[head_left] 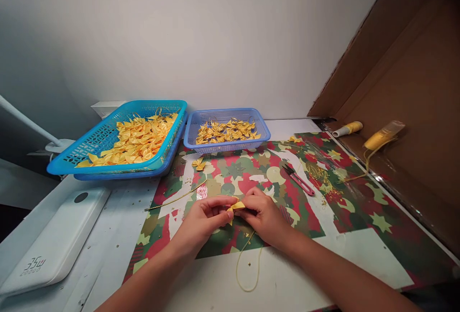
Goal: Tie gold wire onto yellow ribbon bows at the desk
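Between my two hands is a small yellow ribbon bow (pixel 237 205), held above the patterned sheet. My left hand (pixel 212 213) pinches its left side with thumb and fingers. On the bow's right side, the fingers of my right hand (pixel 264 213) are closed on it. A thin yellow cord (pixel 237 273) hangs in a loop below my right hand onto the pale surface. Another yellow bow (pixel 199 164) lies on the sheet beyond my hands. Red-handled thread snips (pixel 299 180) rest to the right, and a stiff gold cord (pixel 176 200) lies to the left.
A turquoise basket (pixel 59 164) heaped with yellow bows stands back left, beside a smaller blue basket (pixel 226 147) of bows. A white power bank (pixel 53 240) lies at left. Yellow thread spools (pixel 383 134) are at right, near a cardboard panel (pixel 406 63). Cord scraps (pixel 319 175) litter the sheet.
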`<state>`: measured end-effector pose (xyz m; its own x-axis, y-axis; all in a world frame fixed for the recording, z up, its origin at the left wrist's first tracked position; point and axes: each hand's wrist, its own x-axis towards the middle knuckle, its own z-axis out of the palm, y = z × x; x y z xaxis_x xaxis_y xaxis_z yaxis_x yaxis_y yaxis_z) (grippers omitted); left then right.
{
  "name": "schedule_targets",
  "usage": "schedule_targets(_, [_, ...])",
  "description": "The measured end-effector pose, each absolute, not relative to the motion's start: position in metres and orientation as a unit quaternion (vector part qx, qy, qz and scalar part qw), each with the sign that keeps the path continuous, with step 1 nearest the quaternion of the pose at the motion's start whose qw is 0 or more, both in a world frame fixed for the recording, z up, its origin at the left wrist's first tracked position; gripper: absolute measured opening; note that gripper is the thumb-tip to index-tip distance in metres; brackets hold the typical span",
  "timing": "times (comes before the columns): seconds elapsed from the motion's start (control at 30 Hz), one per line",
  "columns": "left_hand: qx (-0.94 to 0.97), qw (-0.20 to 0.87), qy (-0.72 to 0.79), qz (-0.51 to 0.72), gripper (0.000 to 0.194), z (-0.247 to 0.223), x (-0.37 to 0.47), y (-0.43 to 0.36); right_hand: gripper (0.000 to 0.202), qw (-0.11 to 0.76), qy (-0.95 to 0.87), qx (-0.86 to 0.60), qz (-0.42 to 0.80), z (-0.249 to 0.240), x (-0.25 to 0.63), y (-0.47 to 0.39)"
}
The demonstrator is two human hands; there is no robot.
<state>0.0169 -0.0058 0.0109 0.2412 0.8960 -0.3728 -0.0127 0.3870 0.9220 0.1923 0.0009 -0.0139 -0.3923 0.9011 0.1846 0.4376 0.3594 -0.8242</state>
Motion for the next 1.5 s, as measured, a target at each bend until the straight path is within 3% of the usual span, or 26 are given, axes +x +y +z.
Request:
schedule_targets(0.43, [0.439, 0.663, 0.503, 0.339, 0.039, 0.0052, 0.0162, -0.0044, 0.021, 0.330, -0.757, -0.437, 0.357, -0.0141, 0.1929, 0.0001])
schedule_targets(0.77, [0.421, 0.676, 0.498, 0.344, 0.040, 0.0066, 0.0156, -0.0056, 0.027, 0.335, -0.750, -0.442, 0.360, -0.0129, 0.1921, 0.0006])
schedule_targets(1.5, [0.428, 0.675, 0.499, 0.335, 0.041, 0.0014, 0.0140, -0.0052, 0.021, 0.349, -0.746, -0.431, 0.370, -0.0156, 0.1928, 0.0000])
